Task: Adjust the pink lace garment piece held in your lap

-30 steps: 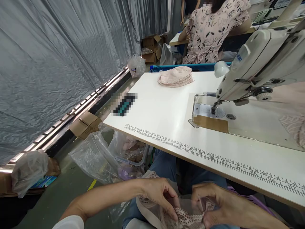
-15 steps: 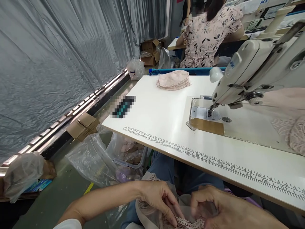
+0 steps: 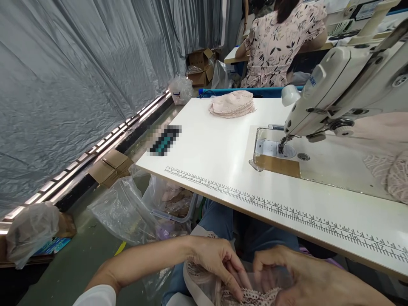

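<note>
"What is nearest?"

"The left hand (image 3: 221,263) and right hand (image 3: 291,274), over the lap. Both are half closed. The left pinches the lace cloth (image 3: 251,296) between thumb and fingertips; the right has curled fingers on its other end."

"Can you see all of that cloth?"

"No. It lies across the lap, below the table's (image 3: 204,144) front edge, but the hands cover parts and the bottom of the view cuts it off. The right thumb's exact hold is hard to make out."

"What is around them?"

"Beside the left forearm, a clear plastic bag (image 3: 123,208) and a plastic tub (image 3: 188,214) of cloth, partly under the table. That tabletop hides some of the legs (image 3: 219,216)."

"And on top?"

"A printed ruler (image 3: 280,209) along the front, a dark thing (image 3: 164,141) blurred into squares at the left corner, and a sewing machine (image 3: 338,80), cut off at the right. More pale cloth (image 3: 398,176) lies by it, also cut off. A cloth pile (image 3: 232,105) sits near the far edge."

"Beyond?"

"A co-worker (image 3: 280,46) in a patterned top, back turned, partly out of view."
</note>
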### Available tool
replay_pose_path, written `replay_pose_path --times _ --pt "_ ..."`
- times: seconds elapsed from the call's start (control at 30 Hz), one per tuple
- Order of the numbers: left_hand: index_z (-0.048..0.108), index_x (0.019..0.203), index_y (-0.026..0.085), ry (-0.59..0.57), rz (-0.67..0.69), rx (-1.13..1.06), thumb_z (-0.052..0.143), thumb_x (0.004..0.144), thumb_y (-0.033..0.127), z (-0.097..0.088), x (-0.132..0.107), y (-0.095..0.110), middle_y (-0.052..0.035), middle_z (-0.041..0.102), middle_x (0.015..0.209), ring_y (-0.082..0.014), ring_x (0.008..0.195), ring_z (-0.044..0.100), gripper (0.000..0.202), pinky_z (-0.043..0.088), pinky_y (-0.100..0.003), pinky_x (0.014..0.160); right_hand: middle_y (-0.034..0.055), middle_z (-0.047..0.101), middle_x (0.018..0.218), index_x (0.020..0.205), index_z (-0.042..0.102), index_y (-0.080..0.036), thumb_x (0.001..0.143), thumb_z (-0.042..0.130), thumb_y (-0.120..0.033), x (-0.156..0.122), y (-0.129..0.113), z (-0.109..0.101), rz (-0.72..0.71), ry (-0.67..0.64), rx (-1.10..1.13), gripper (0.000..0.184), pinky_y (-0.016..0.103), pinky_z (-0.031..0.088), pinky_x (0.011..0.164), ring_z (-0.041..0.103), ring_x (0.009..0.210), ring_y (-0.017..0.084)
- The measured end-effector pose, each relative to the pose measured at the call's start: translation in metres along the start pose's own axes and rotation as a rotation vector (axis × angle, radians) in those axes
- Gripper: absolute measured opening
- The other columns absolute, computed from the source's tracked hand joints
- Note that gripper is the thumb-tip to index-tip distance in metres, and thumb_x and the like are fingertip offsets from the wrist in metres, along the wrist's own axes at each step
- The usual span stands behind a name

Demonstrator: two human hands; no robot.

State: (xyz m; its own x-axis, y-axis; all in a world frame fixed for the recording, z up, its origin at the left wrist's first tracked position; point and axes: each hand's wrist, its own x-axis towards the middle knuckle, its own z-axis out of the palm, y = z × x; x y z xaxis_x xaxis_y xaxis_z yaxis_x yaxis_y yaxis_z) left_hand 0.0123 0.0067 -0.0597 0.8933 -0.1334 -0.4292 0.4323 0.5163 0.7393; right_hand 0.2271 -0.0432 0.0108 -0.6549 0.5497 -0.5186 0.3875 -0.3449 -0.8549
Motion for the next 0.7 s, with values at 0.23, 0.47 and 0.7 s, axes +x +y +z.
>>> replay_pose_path --times 0.23,0.47,0.7 --pt "0.069 0.092 0.01 0.036 0.032 0.048 0.079 0.058 0.046 -0.003 -0.005 0.0 0.0014 0.065 0.074 -0.011 0.073 0.063 0.05 0.049 -0.018 0.078 -0.0005 0.059 0.063 0.072 0.062 -0.015 0.059 0.076 -0.044 0.014 0.012 0.01 0.076 -0.094 0.145 0.035 0.021 0.037 0.055 0.053 0.061 0.011" --pt "0.067 0.09 0.009 -0.004 0.05 0.094 0.074 0.064 0.045 -0.007 0.003 0.001 -0.001 0.064 0.081 -0.0172 0.084 0.064 0.045 0.047 -0.027 0.089 -0.0009 0.059 0.059 0.067 0.064 -0.012 0.05 0.081 -0.038 0.018 0.025 0.01 0.11 -0.139 0.217 0.035 0.017 0.036 0.053 0.049 0.054 0.006" --pt "0.066 0.09 0.013 0.028 0.022 0.228 0.076 0.064 0.033 -0.013 -0.004 -0.004 0.0021 0.063 0.077 -0.0128 0.076 0.061 0.034 0.048 -0.021 0.078 -0.0012 0.051 0.063 0.07 0.059 -0.014 0.051 0.077 -0.049 0.016 0.037 0.011 0.111 -0.092 0.174 0.044 0.021 0.039 0.056 0.047 0.059 0.01"
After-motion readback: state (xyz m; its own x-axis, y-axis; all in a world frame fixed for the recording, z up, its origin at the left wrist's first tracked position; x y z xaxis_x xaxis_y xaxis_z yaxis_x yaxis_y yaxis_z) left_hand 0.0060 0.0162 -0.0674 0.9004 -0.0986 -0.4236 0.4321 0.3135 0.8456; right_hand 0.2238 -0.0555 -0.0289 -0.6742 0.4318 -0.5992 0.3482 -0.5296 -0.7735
